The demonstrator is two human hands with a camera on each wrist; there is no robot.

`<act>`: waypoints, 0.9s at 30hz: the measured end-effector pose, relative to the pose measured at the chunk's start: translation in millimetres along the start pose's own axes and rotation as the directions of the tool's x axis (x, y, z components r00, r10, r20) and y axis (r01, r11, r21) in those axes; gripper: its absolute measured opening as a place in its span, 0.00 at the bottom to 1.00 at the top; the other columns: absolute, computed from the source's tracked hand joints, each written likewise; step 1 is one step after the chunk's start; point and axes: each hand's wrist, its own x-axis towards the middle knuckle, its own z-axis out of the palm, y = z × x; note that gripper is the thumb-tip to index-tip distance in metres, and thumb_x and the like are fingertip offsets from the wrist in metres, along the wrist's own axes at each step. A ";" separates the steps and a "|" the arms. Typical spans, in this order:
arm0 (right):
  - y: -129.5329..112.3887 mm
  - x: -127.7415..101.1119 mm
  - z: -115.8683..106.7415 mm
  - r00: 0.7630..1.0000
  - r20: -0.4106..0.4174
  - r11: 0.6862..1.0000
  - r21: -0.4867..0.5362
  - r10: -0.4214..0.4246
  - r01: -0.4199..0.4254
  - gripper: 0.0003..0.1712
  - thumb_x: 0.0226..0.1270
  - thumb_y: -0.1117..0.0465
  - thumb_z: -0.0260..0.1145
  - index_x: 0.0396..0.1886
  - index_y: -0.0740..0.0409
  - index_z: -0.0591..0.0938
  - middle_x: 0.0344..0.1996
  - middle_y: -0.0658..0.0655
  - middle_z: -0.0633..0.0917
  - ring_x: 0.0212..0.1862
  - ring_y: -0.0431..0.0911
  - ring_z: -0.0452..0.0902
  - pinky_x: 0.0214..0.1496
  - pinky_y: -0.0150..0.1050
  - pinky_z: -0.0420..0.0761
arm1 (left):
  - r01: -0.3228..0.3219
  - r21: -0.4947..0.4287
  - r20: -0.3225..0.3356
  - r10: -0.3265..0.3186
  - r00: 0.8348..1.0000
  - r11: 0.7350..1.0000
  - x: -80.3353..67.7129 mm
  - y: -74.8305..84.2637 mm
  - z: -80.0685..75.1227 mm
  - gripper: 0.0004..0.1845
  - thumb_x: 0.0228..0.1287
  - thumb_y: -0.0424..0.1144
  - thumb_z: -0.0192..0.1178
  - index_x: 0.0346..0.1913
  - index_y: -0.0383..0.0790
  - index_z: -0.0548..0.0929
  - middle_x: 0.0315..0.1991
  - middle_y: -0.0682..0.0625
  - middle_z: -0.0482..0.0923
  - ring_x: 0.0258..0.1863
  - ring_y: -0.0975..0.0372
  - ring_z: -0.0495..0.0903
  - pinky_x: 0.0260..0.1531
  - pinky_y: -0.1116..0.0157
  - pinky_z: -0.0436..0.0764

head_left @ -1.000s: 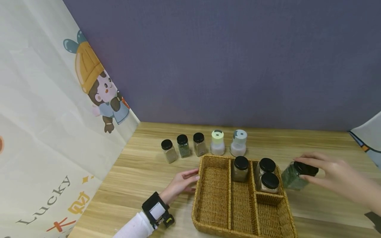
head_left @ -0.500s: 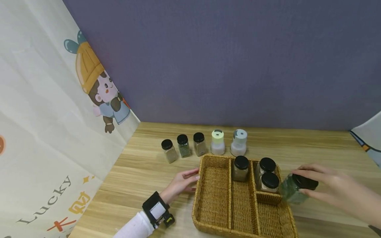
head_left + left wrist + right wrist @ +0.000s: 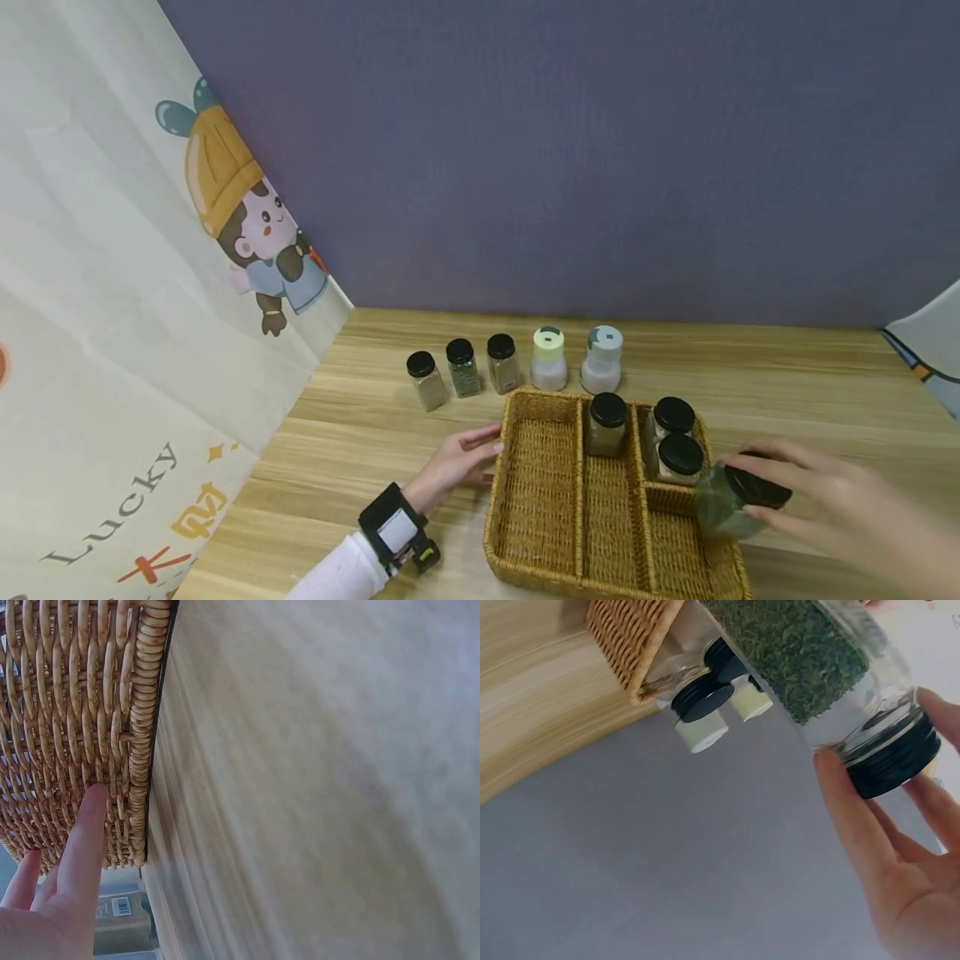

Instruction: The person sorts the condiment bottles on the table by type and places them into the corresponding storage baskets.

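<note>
Right hand (image 3: 832, 500): fingers (image 3: 847, 806) grip black lid (image 3: 896, 754) of tilted herb jar (image 3: 722, 504); jar body beyond fingertips, at basket's (image 3: 536, 500) right rim. Left hand (image 3: 453, 462): fingers extended, touching basket's left wall.

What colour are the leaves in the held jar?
Green. The herb flakes show best in the right wrist view.

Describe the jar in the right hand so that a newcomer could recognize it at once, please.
Find the woven basket on the wooden table, then look to its right side. There the right hand grips a clear jar of dried green flakes by its black lid. It is the only jar held in a hand; the smaller green-filled jar stands on the table.
</note>
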 end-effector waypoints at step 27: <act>-22.4 -1.7 27.0 0.995 0.082 0.998 -0.002 0.065 -0.065 0.28 0.38 0.48 0.72 0.44 0.49 0.79 0.38 0.51 0.75 0.31 0.38 0.74 0.20 0.24 0.70 | -0.014 -0.021 0.027 0.015 1.000 1.000 -0.9 1.1 0.2 0.31 0.57 0.41 0.58 0.61 0.32 0.63 0.61 0.37 0.62 0.49 0.47 0.74 0.42 0.55 0.78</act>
